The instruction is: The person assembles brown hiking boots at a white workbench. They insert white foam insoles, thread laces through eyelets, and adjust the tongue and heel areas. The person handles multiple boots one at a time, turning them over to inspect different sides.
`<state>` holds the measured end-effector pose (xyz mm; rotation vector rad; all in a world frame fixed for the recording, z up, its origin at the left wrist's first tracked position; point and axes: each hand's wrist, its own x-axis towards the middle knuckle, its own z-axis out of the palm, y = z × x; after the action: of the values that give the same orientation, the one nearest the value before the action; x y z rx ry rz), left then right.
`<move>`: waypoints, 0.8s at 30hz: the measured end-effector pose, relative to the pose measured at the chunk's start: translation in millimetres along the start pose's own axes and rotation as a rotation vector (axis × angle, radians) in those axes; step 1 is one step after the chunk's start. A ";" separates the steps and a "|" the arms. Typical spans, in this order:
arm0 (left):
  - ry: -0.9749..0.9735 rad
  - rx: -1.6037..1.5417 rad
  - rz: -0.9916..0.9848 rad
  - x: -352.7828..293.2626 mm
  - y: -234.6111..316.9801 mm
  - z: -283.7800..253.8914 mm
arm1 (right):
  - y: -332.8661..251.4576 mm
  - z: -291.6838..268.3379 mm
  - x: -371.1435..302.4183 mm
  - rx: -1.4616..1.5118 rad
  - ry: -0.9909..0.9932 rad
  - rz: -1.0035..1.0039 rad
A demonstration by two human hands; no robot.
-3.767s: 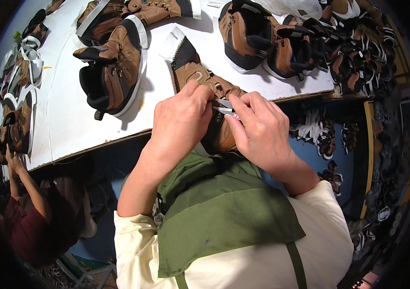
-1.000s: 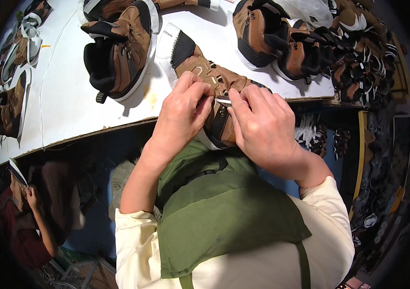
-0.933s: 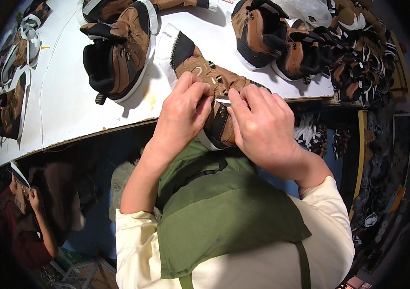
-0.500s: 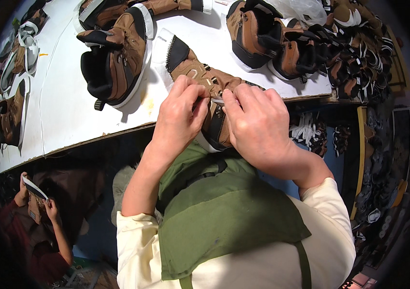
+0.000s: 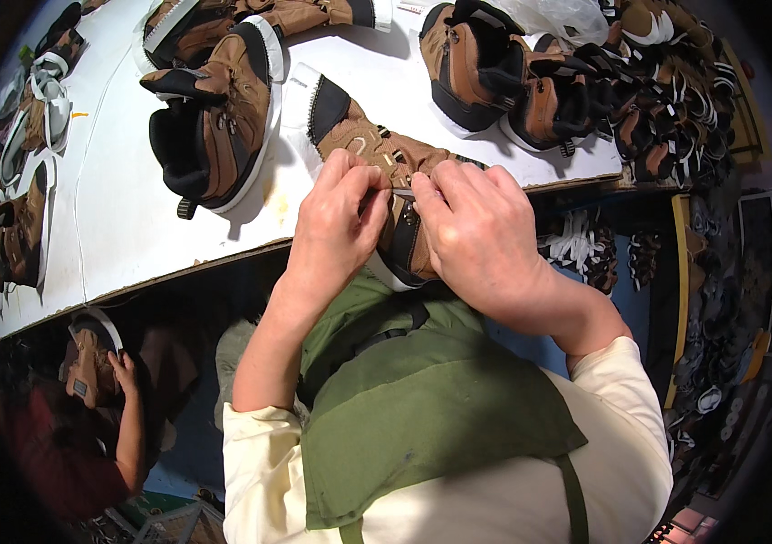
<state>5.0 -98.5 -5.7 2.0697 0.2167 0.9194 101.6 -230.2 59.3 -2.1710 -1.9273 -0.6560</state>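
A brown and black shoe [image 5: 363, 136] with a white sole lies tilted at the table's front edge, its toe pointing away to the left. Its heel end hangs over the edge above my green apron. Over its lacing area my left hand [image 5: 339, 213] is closed in a pinch. Close on the right, my right hand [image 5: 479, 218] pinches as well. Between the two sets of fingertips runs a short, thin greyish strip [image 5: 402, 192]; whether it is a lace or a tool I cannot tell. The fingers hide part of the shoe's eyelets.
Brown and black shoes stand on the white table [image 5: 132, 199]: one [image 5: 223, 127] at left, another [image 5: 472, 68] at right. Piled shoes [image 5: 676, 100] fill the far right. Below the table's left side a co-worker's hand [image 5: 123, 372] holds a brown shoe [image 5: 91, 363].
My hands stay over the same shoe and have shifted only slightly; more of the thin strip shows between them. The co-worker's shoe has turned and moved to the right.
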 end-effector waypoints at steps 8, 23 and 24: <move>0.003 0.015 0.024 1.5 -1.9 3.8 | -0.1 -0.6 -0.1 -0.031 -0.008 -0.005; 0.557 -1.088 -0.353 -27.6 -15.1 -20.4 | 15.7 10.4 -6.4 0.323 0.132 0.283; 0.584 -1.138 -0.352 -37.4 -19.9 -24.7 | 16.9 15.3 -6.6 0.335 0.146 0.275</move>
<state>-35.3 -87.3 -31.3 0.6753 0.2634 1.0490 120.8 -232.6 45.7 -2.0567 -1.5032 -0.3978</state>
